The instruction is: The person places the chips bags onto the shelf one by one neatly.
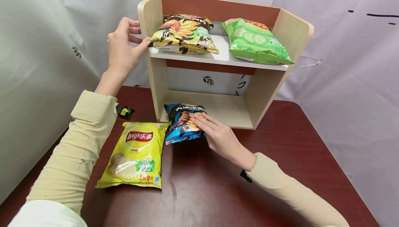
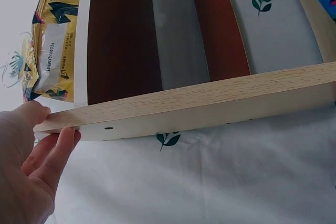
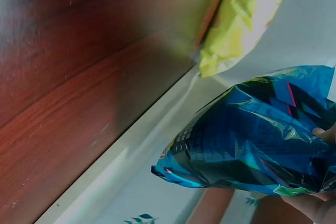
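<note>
My left hand (image 1: 122,46) grips the left side panel of a small wooden shelf (image 1: 144,14). In the left wrist view its thumb (image 2: 34,112) lies at the panel's edge, with the fingers on the outer face. A blue chip bag (image 1: 180,126) is held by my right hand (image 1: 223,139) at the front of the lower compartment, tilted, printed side up. The right wrist view shows the bag's underside (image 3: 231,140), the thumb (image 3: 327,134) on one face and fingers on the other. Beside it, a yellow Lay's chip bag (image 1: 134,154) lies flat on the table.
On the upper shelf board sit a black-and-yellow chip bag (image 1: 184,33) at the left and a green cucumber chip bag (image 1: 257,41) at the right. The shelf stands at the back of a dark red table (image 1: 218,192), before pale hanging cloth (image 1: 343,64).
</note>
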The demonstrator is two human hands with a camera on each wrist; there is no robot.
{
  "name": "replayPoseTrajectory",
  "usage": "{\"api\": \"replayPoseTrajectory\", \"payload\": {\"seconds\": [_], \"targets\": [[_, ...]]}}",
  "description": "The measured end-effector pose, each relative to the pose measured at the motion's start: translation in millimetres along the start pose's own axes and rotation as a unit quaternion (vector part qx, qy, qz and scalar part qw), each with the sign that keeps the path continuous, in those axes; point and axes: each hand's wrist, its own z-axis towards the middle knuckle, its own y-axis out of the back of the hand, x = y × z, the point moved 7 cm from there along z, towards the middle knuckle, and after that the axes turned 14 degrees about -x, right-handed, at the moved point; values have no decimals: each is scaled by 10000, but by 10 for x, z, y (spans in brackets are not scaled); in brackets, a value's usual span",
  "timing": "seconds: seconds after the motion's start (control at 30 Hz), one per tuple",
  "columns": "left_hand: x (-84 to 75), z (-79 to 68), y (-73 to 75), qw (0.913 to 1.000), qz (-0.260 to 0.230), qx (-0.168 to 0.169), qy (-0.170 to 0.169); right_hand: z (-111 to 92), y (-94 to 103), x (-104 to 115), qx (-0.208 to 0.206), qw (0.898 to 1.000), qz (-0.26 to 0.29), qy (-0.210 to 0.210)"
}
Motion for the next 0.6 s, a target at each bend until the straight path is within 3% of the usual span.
{"api": "replayPoseTrajectory", "payload": {"seconds": [0.6], "targets": [[20, 7, -7, 10000, -11, 10, 18, 64, -392, -352, 355, 9989, -276, -122]]}}
